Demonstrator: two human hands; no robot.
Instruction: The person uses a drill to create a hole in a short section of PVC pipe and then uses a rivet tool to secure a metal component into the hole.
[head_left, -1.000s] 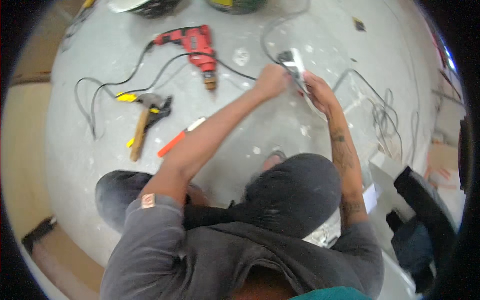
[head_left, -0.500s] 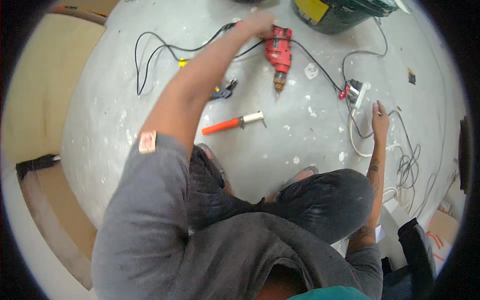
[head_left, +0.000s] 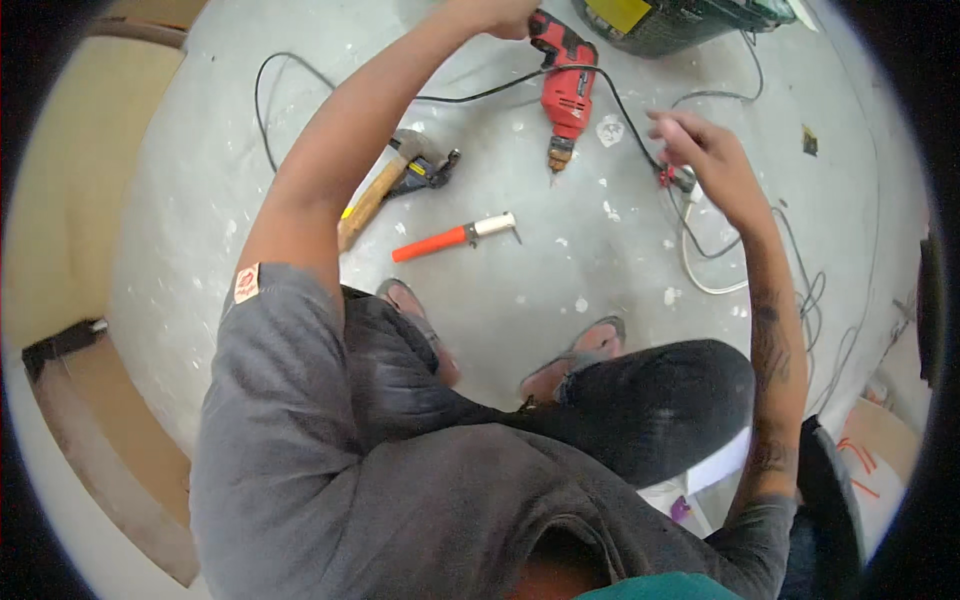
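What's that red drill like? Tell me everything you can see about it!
The drill is red and plastic-looking, with black parts and a brownish chuck holding a thin bit. It lies on the grey, spotted floor, bit pointing toward the person. A black cable crosses over it. The left hand is at its handle's end; whether it grips is unclear.

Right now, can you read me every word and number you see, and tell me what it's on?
No text can be read clearly.
Red drill: markings, too small to read.
Yellow label on the dark container: too blurred to read.
Pale tag on the grey sleeve: too small to read.
Orange marks on the brown box: no clear letters.
Tattoos on the right forearm: too blurred.
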